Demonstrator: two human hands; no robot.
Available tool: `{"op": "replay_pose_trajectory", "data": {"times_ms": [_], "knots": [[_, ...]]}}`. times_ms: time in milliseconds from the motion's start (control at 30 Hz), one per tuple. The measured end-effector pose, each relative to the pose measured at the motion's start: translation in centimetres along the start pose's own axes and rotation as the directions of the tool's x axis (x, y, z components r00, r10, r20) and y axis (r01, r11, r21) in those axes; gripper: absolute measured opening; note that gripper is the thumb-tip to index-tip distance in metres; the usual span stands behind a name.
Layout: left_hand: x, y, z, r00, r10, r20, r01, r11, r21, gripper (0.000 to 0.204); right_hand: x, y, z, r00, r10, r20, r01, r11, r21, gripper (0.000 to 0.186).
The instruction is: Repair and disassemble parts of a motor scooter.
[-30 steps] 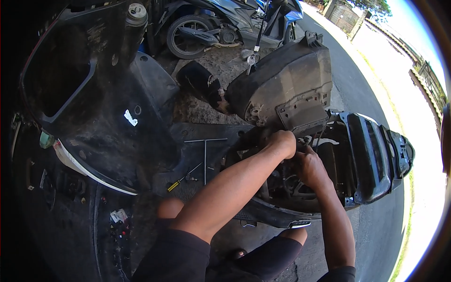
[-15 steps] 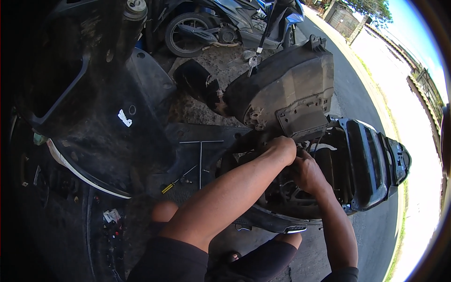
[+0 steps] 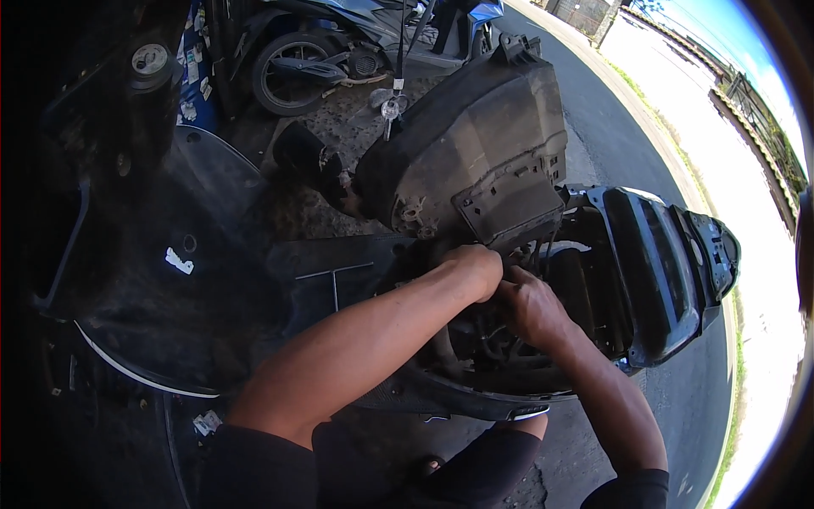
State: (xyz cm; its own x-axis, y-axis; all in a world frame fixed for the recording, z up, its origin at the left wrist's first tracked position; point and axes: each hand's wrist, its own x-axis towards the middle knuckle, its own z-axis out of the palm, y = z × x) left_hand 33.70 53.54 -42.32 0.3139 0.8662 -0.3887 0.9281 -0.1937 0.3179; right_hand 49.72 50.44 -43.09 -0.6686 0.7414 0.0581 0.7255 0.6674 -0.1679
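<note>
Both hands reach into the opened middle of a scooter, just below its tilted-up black underseat storage box (image 3: pixel 475 136). My left hand (image 3: pixel 477 266) is at the lower edge of that box, its fingers hidden behind the wrist. Right beside it, my right hand (image 3: pixel 534 307) has its fingers curled in among dark parts and thin cables. What it grips is too dark and covered to name. The black rear body panel (image 3: pixel 649 276) lies right of the hands. A T-handle wrench (image 3: pixel 336 287) rests on the footboard, partly covered by my left forearm.
The scooter's dark front leg shield (image 3: pixel 182 229) fills the left. Behind the storage box stands another scooter (image 3: pixel 365 64), with keys (image 3: pixel 390 110) hanging in front of it. A paved road (image 3: pixel 619 127) runs along the right. My knees are below the scooter's side.
The view has shifted, so the scooter appears further left and the yellow-handled screwdriver is no longer visible. Both hands stay at the same place under the box, with little visible movement.
</note>
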Motion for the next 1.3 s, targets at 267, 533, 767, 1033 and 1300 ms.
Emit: {"op": "replay_pose_trajectory", "data": {"times_ms": [267, 533, 767, 1033, 1300], "knots": [[-0.5, -0.3, -0.2, 0.983, 0.150, -0.111, -0.147, 0.989, 0.030, 0.023, -0.5, -0.2, 0.4, 1.000, 0.025, 0.006, -0.025, 1.000, -0.007, 0.031], [-0.2, -1.5, 0.6, 0.966, 0.215, -0.146, -0.213, 0.977, 0.032, 0.021, 0.5, -0.5, 0.1, 1.000, 0.007, 0.025, -0.008, 1.000, 0.027, 0.029], [-0.1, -3.1, 1.3, 0.878, 0.404, -0.258, -0.400, 0.914, 0.070, 0.017, 0.2, -0.9, 0.2, 0.999, 0.042, 0.005, -0.042, 0.995, -0.086, 0.022], [-0.1, -3.1, 0.9, 0.772, 0.601, -0.205, -0.507, 0.778, 0.370, 0.011, -0.3, -1.3, 0.9, 0.997, 0.070, -0.017, -0.071, 0.989, -0.127, 0.025], [0.5, -3.6, 0.0, 0.795, 0.592, -0.131, -0.530, 0.783, 0.325, 0.016, 0.7, -2.5, 0.7, 0.984, 0.175, 0.011, -0.171, 0.972, -0.160, 0.026]]}}
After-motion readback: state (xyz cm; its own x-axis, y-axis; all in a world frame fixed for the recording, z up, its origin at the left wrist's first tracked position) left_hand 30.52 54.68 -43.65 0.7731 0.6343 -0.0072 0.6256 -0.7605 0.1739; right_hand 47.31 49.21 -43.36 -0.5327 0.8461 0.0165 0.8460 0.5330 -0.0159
